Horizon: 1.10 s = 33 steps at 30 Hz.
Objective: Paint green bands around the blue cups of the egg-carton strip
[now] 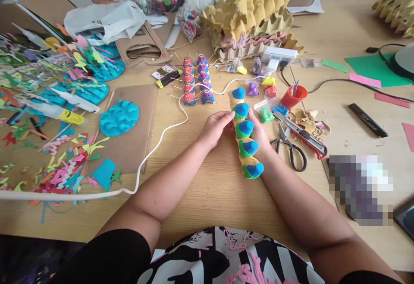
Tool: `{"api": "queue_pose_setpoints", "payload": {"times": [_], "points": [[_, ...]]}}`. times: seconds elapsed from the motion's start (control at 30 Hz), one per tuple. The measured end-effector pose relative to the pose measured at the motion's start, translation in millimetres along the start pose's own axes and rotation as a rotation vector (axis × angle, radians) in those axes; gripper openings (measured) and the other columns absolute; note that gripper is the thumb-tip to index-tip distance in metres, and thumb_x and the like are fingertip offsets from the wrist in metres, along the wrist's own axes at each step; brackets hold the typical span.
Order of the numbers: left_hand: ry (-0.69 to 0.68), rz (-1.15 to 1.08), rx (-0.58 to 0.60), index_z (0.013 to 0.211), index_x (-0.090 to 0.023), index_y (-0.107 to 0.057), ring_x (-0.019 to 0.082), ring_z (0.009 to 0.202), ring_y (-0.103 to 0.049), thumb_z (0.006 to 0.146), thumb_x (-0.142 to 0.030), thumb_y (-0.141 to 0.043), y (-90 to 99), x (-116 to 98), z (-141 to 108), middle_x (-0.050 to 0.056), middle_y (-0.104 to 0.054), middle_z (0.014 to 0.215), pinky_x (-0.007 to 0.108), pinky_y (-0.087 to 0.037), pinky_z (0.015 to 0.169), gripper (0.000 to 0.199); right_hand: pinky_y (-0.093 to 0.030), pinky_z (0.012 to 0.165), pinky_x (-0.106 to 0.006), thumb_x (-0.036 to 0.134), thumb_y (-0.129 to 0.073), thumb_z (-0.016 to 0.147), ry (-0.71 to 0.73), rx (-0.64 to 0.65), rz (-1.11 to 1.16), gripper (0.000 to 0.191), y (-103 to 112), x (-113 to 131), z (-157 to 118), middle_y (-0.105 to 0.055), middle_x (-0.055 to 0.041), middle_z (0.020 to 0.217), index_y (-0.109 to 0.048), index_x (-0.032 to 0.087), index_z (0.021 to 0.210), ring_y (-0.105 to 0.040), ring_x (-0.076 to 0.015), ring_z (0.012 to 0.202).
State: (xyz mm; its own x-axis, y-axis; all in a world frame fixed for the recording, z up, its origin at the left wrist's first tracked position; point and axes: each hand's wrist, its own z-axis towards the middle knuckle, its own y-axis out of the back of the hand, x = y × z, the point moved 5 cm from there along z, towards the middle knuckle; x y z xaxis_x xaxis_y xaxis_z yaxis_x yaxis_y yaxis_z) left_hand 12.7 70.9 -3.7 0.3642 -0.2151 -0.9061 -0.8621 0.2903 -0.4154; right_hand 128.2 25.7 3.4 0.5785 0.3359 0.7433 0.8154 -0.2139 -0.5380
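An egg-carton strip (248, 127) with several bumps, blue on top and green along the sides, is held above the table; bare carton shows between some bumps. My left hand (217, 127) is closed on its upper left edge, thumb on the strip. Behind the strip's right side, my right hand (259, 133) grips it, most of its fingers hidden. Beyond my hands stand a red-and-blue carton strip (189, 81) and a purple-and-blue one (204, 79), both with pins sticking out. Packets of clay, yellow, purple, red and green (266, 114), lie beyond my right hand.
Black scissors (289, 148), a red cutter (302, 135) and a red cup (293, 97) are at the right. A white cable (161, 135) crosses the left side, near a blue clay oval (119, 118) on cardboard (136, 150). Egg trays (252, 12) are stacked at the back.
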Motion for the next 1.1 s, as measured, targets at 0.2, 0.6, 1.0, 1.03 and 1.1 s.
{"api": "queue_pose_setpoints", "payload": {"times": [0.2,0.6,1.0,1.03,1.1], "points": [[-0.015,0.021,-0.019,0.085,-0.020,-0.079,0.016,0.069,-0.073,0.073,-0.071,-0.093,2.2,1.6,1.5,0.000,-0.078,0.074,0.028,-0.061,0.066,0.054,-0.057,0.080,-0.047,0.084,-0.075,0.080,-0.005,-0.015,-0.026,0.055,2.2,-0.7,1.2,-0.071,-0.0023,0.073,-0.058,0.032,0.077,-0.075,-0.0323,0.094],[-0.085,0.173,-0.028,0.082,-0.017,-0.084,0.017,0.071,-0.074,0.073,-0.067,-0.095,-1.0,-4.8,-0.5,0.003,-0.081,0.076,0.029,-0.062,0.070,0.052,-0.055,0.080,-0.045,0.082,-0.077,0.081,0.033,-0.011,0.013,0.049,14.5,-4.1,12.6,-0.072,-0.0001,0.075,-0.064,0.035,0.085,-0.075,-0.0290,0.090],[-0.099,0.224,-0.045,0.084,-0.016,-0.084,0.018,0.073,-0.074,0.074,-0.068,-0.094,-1.7,-8.6,-2.0,0.004,-0.081,0.077,0.031,-0.062,0.073,0.053,-0.056,0.078,-0.045,0.087,-0.075,0.078,0.028,-0.043,-0.046,0.056,14.7,-2.6,9.1,-0.072,-0.0021,0.075,-0.060,0.033,0.082,-0.075,-0.0311,0.091],[-0.095,0.211,-0.042,0.084,-0.017,-0.084,0.017,0.072,-0.074,0.072,-0.069,-0.094,-2.0,-8.3,-1.7,0.003,-0.081,0.077,0.031,-0.062,0.072,0.054,-0.055,0.079,-0.045,0.087,-0.074,0.078,0.033,-0.035,-0.044,0.055,14.2,-2.9,9.4,-0.073,-0.0022,0.076,-0.061,0.033,0.082,-0.075,-0.0310,0.092],[-0.076,0.165,-0.035,0.082,-0.018,-0.083,0.017,0.069,-0.073,0.069,-0.072,-0.095,-2.6,-7.4,-1.0,0.003,-0.080,0.075,0.030,-0.062,0.070,0.057,-0.055,0.079,-0.045,0.087,-0.072,0.080,0.039,-0.025,-0.046,0.054,12.8,-3.4,9.8,-0.075,-0.0026,0.078,-0.063,0.034,0.083,-0.075,-0.0312,0.094]]}}
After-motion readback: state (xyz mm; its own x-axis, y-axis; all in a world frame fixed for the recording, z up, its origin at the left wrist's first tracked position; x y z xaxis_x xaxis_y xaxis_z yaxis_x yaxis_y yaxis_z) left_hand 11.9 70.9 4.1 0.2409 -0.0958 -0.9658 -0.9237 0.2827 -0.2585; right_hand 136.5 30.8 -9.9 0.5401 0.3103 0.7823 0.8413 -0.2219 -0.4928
